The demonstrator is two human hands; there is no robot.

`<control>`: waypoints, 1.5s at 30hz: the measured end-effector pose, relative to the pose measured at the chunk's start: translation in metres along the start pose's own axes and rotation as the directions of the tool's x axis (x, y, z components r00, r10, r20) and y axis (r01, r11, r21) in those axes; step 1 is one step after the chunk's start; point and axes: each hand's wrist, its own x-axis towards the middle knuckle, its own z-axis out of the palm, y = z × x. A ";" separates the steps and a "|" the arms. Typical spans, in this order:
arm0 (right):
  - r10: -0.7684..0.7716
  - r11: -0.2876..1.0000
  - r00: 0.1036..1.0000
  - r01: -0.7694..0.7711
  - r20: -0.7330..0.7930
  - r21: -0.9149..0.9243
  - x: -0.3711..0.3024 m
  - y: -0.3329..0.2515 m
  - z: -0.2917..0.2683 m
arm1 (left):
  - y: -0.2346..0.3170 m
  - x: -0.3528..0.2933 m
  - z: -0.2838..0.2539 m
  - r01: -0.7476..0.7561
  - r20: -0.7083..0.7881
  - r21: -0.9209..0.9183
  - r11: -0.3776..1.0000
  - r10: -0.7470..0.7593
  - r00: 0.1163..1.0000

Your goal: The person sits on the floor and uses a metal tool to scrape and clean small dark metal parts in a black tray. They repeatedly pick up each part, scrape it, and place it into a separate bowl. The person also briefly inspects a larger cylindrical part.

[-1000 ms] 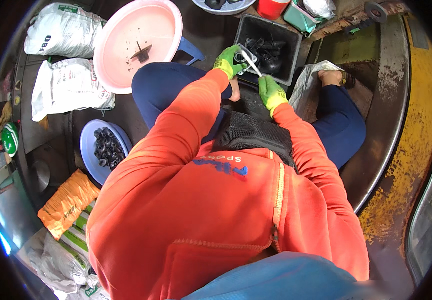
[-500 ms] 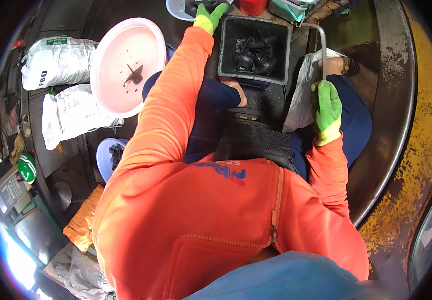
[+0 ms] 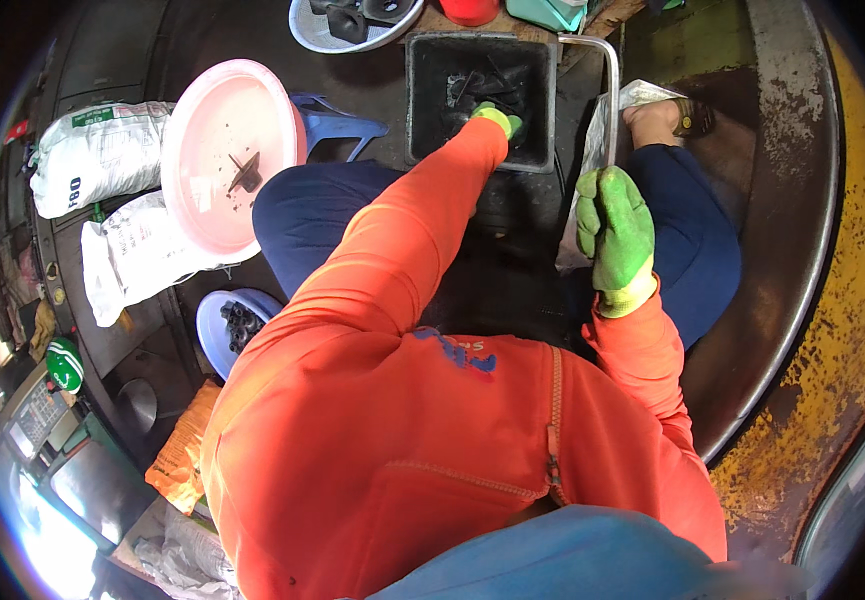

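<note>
My left hand point(image 3: 498, 118), in a green and yellow glove, reaches down into a square black bin point(image 3: 412, 100). Dark pieces point(image 3: 472, 88) lie in the bin around its fingers. Most of those fingers are hidden, so whether they grip a piece cannot be made out. My right hand point(image 3: 620, 228), gloved the same way, is closed around the lower end of a bent metal rod point(image 3: 612, 110). The rod stands upright, and its top bends left toward the bin's far right corner.
Beyond the bin is a pale basin point(image 3: 302, 32) of black parts. At left, a pink basin point(image 3: 184, 150) holds a brown piece, beside a blue stool point(image 3: 352, 128) and white sacks point(image 3: 102, 160). A lilac bowl point(image 3: 210, 335) holds dark pieces. A metal rim point(image 3: 802, 280) curves along the right.
My left hand has left the black parts in the far basin and come down into the black bin. My right hand, still gripping the rod, has shifted slightly left in the picture.
</note>
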 end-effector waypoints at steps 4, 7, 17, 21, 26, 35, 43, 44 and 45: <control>-0.031 0.999 0.998 0.030 0.062 0.011 0.003 0.003 0.004 | -0.019 -0.011 -0.018 -0.229 0.126 -0.221 0.948 0.261 0.957; -0.017 1.000 0.998 0.019 0.064 -0.023 0.003 0.004 0.006 | -0.036 -0.021 -0.035 -0.302 0.079 -0.448 0.841 0.374 0.924; 0.003 0.986 1.000 0.000 0.021 -0.165 0.028 0.044 0.006 | -0.079 -0.103 -0.110 -0.263 -0.346 -0.786 0.560 -0.045 0.937; -0.096 0.891 0.976 0.171 0.195 -0.420 0.043 0.098 0.012 | -0.085 -0.143 -0.078 -0.195 -0.596 -0.432 0.880 -0.117 0.794; -0.074 0.345 0.957 0.289 0.281 -0.893 0.066 0.141 0.020 | -0.104 -0.148 -0.037 -0.108 -0.563 -0.368 0.924 -0.129 0.817; -0.394 0.252 0.785 0.592 0.477 -0.766 0.065 0.132 0.030 | -0.116 -0.126 -0.006 -0.240 -0.669 -0.379 0.894 -0.085 0.738; -0.217 0.149 0.865 0.487 0.452 -0.861 0.067 0.147 0.026 | -0.117 -0.121 -0.007 -0.360 -0.704 -0.431 0.827 -0.058 0.708; -0.357 0.201 0.764 0.624 0.537 -0.755 0.067 0.148 0.025 | -0.117 -0.119 -0.010 -0.311 -0.641 -0.442 0.842 -0.054 0.766; -0.454 0.282 0.736 0.653 0.502 -0.703 0.069 0.150 0.025 | -0.117 -0.121 -0.008 -0.353 -0.720 -0.368 0.860 -0.023 0.693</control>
